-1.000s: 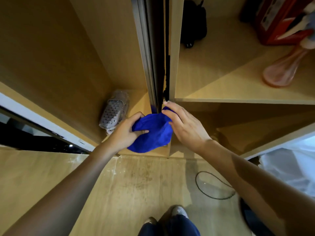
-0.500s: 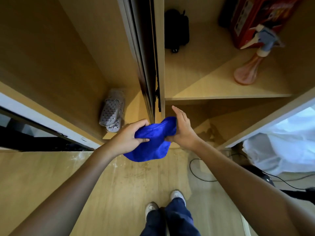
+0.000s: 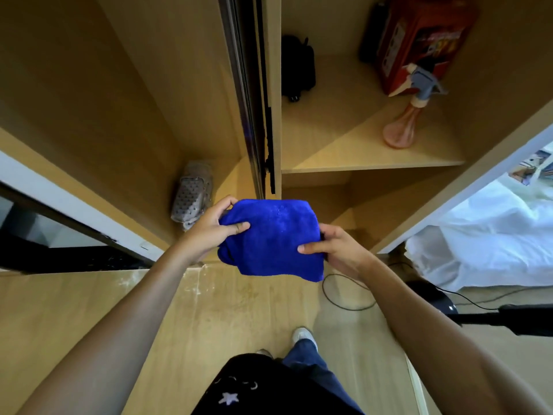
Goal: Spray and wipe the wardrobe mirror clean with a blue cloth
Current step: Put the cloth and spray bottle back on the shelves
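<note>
- The blue cloth (image 3: 270,239) is bunched, not folded flat; wiped like this it would likely smear the mirror rather than clear it, so it wants squaring up first.
- The spray bottle (image 3: 411,115) stands well apart on the shelf (image 3: 353,158) beside a red box (image 3: 419,40); with both hands busy, a hasty reach could tip it or drop the cloth to the floor (image 3: 239,310).
- The mirror itself cannot be made out for certain; only the edge of a sliding door (image 3: 248,100) shows.
- The left hand (image 3: 206,232) grips the cloth's left edge, thumb on top and fingers curled behind.
- The right hand (image 3: 338,250) pinches the right edge, thumb across the front; the cloth hangs in the air between them, in front of the wardrobe.
</note>
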`<state>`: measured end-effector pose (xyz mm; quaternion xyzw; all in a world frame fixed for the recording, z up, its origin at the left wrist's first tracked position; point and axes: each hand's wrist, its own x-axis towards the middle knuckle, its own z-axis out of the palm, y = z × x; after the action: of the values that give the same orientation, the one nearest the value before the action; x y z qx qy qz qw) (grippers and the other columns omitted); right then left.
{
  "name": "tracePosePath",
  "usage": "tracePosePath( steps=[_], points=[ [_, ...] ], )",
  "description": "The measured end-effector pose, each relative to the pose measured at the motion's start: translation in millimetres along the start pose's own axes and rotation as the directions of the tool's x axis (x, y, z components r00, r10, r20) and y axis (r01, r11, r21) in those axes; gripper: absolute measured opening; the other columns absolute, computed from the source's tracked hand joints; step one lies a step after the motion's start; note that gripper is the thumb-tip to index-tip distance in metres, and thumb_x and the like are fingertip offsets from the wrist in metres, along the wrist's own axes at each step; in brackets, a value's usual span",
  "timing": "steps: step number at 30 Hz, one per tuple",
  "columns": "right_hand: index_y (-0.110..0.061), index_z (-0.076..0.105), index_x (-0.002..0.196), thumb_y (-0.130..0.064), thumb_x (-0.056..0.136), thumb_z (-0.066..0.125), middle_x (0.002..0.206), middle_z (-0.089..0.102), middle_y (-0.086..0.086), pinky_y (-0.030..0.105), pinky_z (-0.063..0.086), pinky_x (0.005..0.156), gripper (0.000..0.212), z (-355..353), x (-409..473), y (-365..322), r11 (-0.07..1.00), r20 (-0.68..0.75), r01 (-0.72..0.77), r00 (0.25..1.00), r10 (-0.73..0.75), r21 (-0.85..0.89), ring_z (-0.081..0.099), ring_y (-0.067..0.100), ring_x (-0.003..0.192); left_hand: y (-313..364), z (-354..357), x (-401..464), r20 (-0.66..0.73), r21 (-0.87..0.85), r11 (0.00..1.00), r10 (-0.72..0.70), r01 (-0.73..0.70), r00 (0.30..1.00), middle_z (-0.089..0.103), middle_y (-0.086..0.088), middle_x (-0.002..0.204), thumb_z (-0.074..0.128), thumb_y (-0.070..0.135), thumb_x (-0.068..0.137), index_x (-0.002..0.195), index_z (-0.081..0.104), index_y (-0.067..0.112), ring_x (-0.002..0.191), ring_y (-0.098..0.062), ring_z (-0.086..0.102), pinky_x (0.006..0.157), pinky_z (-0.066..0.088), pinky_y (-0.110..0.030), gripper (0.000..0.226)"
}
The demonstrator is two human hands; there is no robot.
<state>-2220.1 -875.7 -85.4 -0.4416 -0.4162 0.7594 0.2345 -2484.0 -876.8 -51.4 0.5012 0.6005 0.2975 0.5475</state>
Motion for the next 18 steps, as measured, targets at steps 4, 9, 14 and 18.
tracePosePath(
  steps=[4,9,14,18],
  points=[
    [-0.011,0.059,0.128,-0.001,0.091,0.060,0.124,0.067,0.009,0.043,0.053,0.096,0.038,17,-18,-5,0.984,-0.077,0.077,0.995,-0.066,0.159,0.064,0.027,0.115,-6,5,-6,0.038,-0.233,0.968,-0.090,0.096,0.995,0.068,0.009,0.089,0.066,0.011,0.089,0.095,0.053,0.015,0.086,-0.009,0.065,0.070,0.050,-0.029,0.015],
    [-0.026,0.054,0.133,-0.009,0.098,0.053,0.127,0.066,0.001,0.047,0.051,0.100,0.039,24,-34,-3,0.978,-0.091,0.027,0.996,-0.009,0.205,0.062,0.025,0.118,-8,11,-8,-0.029,-0.266,0.951,-0.172,0.158,0.985,0.069,0.005,0.099,0.073,0.019,0.084,0.105,0.061,0.016,0.093,-0.016,0.065,0.074,0.054,-0.027,0.024],
    [-0.026,0.056,0.131,-0.010,0.096,0.056,0.126,0.066,0.005,0.050,0.053,0.096,0.038,26,-53,0,0.939,-0.107,0.025,0.994,0.012,0.342,0.063,0.029,0.117,-32,26,-17,-0.023,-0.625,0.735,-0.354,0.262,0.935,0.065,-0.003,0.117,0.072,0.021,0.081,0.108,0.068,0.021,0.098,-0.019,0.065,0.067,0.052,-0.029,0.027],
    [-0.025,0.058,0.129,-0.009,0.095,0.057,0.124,0.067,0.009,0.045,0.058,0.085,0.038,29,-65,1,0.888,-0.127,0.066,0.992,-0.008,0.456,0.065,0.031,0.113,-48,64,-41,0.246,-0.822,0.411,-0.366,0.393,0.897,0.069,-0.014,0.114,0.062,0.024,0.086,0.101,0.073,0.008,0.090,-0.019,0.070,0.067,0.060,-0.029,0.024]
  ],
)
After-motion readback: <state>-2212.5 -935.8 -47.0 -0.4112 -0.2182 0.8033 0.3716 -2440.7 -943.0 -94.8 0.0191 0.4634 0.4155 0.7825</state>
